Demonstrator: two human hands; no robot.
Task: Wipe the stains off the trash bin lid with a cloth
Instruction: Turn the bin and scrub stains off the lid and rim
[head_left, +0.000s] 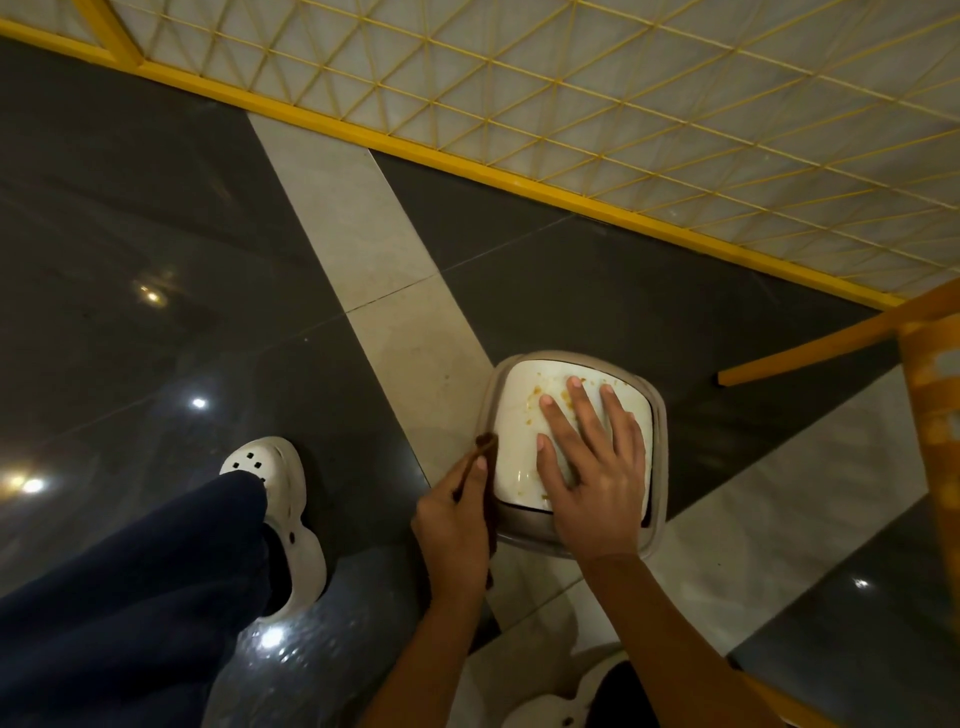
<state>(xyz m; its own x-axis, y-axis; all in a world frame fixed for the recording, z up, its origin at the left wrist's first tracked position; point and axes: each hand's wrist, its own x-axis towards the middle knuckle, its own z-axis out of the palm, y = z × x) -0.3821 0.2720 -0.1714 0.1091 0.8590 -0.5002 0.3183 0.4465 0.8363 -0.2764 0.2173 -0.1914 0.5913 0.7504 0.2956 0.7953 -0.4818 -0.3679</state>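
Looking straight down on the trash bin lid (519, 452), white, seated in the beige rim (658, 415) of its bin, low on the dark tiled floor (208, 260) near a yellow mesh fence (623, 104). Pressing on it with the right hand (597, 467), palm down, fingers straight and spread, gripping nothing. Clutching a dark brown cloth (485, 442) in the left hand (454, 519), fingers curled round it, right at the lid's left edge; touching the rim or just shy of it, hard to say in this dim light. Plenty to do yet: orange-brown stains (535, 389) speckled across the far part of the lid, around the right fingertips, plus a smear by the near edge. No wiped streak to point at, so judging the job barely started, if started at all. Left to go: bringing the cloth onto the white surface, rubbing through the far speckles, then the near smear, and likely shifting the right hand aside to reach any marks hidden beneath it.
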